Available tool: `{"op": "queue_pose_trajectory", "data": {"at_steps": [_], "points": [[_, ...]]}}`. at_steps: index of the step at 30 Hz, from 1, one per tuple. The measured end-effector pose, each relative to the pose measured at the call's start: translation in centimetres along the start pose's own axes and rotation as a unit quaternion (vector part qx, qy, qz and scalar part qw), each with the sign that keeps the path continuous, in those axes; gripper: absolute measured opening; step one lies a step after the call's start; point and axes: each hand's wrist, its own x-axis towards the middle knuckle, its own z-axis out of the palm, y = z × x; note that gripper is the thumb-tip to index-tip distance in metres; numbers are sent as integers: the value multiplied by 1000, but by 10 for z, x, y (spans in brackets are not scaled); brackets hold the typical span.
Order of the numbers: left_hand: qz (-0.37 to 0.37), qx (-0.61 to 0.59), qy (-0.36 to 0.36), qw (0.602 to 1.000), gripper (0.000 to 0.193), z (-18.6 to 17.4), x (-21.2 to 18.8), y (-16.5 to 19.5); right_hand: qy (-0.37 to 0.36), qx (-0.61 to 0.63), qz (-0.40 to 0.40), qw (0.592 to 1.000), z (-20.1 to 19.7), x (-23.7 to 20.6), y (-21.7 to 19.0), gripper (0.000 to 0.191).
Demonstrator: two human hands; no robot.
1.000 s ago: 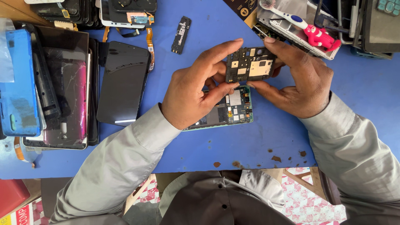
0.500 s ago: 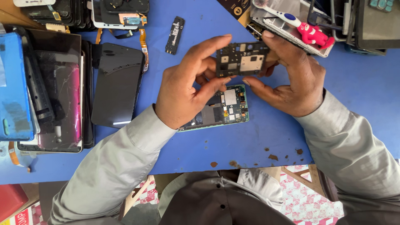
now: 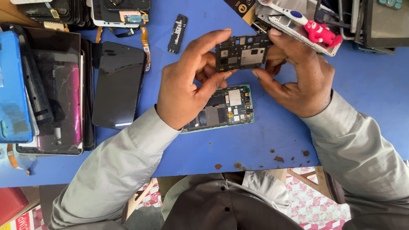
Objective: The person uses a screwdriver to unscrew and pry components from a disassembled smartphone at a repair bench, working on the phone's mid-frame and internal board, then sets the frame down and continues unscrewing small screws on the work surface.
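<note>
A black circuit cover (image 3: 242, 52) was pinched between the left hand (image 3: 187, 87) and right hand (image 3: 294, 74), above the opened phone (image 3: 223, 110) mid-frame.

The person wears a grey long-sleeved shirt with loose cuffs and a buttoned front placket.

My left hand (image 3: 187, 85) and right hand (image 3: 294, 72) hang over the blue table (image 3: 366, 98), pinching the black frame (image 3: 242, 52) between them. Directly beneath, the open phone (image 3: 228, 108) fills the spot at six o'clock. At nine o'clock the black screen (image 3: 119, 83) and the cracked screens (image 3: 55, 102) block the way. At twelve, a small board (image 3: 177, 27) lies near. At one to two o'clock, parts and a pink toy (image 3: 321, 33) crowd in. From three to five o'clock there is open table.
</note>
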Motion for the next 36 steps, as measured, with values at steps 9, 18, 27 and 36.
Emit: {"op": "queue_pose_trajectory", "data": {"at_steps": [9,18,27,36], "points": [[7,40,1,999,62,-1,1,5,2,-13,-3,1000,1,1,-1,70],[0,-11,-26,1000,63,-1,-1,7,-21,-28,22,999,0,-1,0,68],[-3,-9,-28,1000,68,-1,-3,3,-25,-33,20,999,-1,0,0,66],[-16,-34,-19,999,71,1,0,6,-20,-40,12,999,-3,5,-6,68]]}}
